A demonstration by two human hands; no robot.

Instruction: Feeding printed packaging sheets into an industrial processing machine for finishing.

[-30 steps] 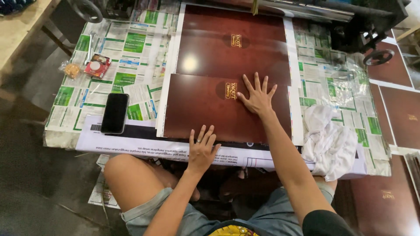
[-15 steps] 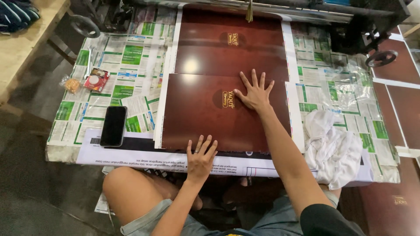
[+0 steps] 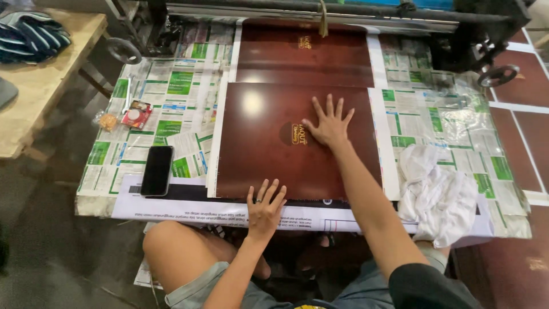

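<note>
While a glossy dark-brown printed sheet point(image 3: 269, 143) lies flat in the middle of the newspaper-covered table point(image 3: 171, 91), the right hand point(image 3: 327, 123) rests palm-down on it with all fingers spread, just right of the gold emblem point(image 3: 298, 134). At the sheet's near edge the left hand point(image 3: 265, 209) lies open too, fingers fanned and fingertips touching the brown surface, a ring on one finger. A second brown sheet point(image 3: 303, 54) lies beyond the first, reaching under the machine's roller point(image 3: 309, 12) at the far side. Left of the sheet a black smartphone point(image 3: 156, 170) lies face-down; farther left sits a small red packet point(image 3: 136, 114). A crumpled white cloth point(image 3: 437, 191) lies to the near right.
</note>
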